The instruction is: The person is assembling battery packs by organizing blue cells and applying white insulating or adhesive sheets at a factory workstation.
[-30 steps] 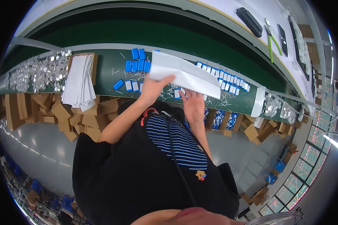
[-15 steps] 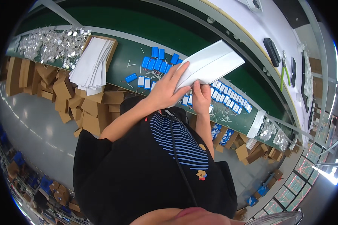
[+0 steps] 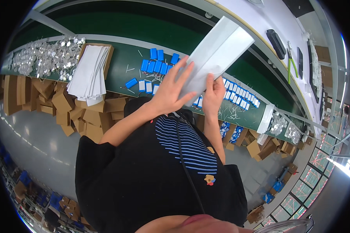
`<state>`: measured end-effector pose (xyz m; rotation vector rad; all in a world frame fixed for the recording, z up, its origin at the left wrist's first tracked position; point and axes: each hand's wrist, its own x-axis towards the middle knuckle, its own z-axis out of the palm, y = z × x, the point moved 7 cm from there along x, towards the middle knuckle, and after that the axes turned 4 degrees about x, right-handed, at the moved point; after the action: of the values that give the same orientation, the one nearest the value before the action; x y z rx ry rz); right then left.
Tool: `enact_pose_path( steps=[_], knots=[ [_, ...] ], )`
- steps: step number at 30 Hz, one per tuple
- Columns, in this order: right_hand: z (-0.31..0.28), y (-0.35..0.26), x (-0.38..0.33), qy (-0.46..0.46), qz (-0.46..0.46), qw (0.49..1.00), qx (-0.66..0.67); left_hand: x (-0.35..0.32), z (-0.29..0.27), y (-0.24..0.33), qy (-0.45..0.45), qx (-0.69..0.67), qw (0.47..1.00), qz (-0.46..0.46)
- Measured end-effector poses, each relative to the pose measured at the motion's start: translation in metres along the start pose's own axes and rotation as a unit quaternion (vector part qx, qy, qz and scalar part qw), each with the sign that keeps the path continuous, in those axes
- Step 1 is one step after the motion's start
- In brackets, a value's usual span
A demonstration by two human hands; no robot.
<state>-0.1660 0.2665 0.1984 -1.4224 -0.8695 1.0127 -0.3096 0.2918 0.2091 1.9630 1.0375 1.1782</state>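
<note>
A long white folded sheet or sleeve (image 3: pixel 219 46) is held up at a slant over the bench, creased along its length. My right hand (image 3: pixel 214 95) grips its right edge, thumb on the face turned to me and the other fingers mostly hidden. My left hand (image 3: pixel 170 91) rests against its lower left side, fingers stretched and spread apart, thumb pointing toward the right hand. Behind and left of the sheet lie blue battery-like packs (image 3: pixel 153 66), several with leads. White-labelled blue packs (image 3: pixel 237 93) stand in rows to its right.
A carton (image 3: pixel 109 58) holding a stack of white sheets (image 3: pixel 88 70) stands on the green bench (image 3: pixel 122 52), left. Further left is a heap of clear plastic pieces (image 3: pixel 50 58). Cardboard boxes (image 3: pixel 91 118) sit below. Green-handled pliers (image 3: pixel 289 64) lie on the upper shelf.
The white sheet has swung more upright, its far end rising. My right hand has moved slightly right and gripped its edge higher; my left fingers are spread wider. The view has shifted slightly.
</note>
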Motion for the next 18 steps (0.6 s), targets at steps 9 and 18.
enact_pose_path(
  steps=[9, 18],
  knots=[
    [0.011, 0.025, -0.007, -0.011, 0.027, 0.992, 0.125, 0.009, 0.011, -0.022, -0.04, -0.115, 0.991, -0.047],
    [0.022, 0.044, -0.002, -0.018, 0.054, 0.958, 0.283, 0.007, 0.003, -0.018, -0.071, -0.163, 0.983, -0.041]
  ],
)
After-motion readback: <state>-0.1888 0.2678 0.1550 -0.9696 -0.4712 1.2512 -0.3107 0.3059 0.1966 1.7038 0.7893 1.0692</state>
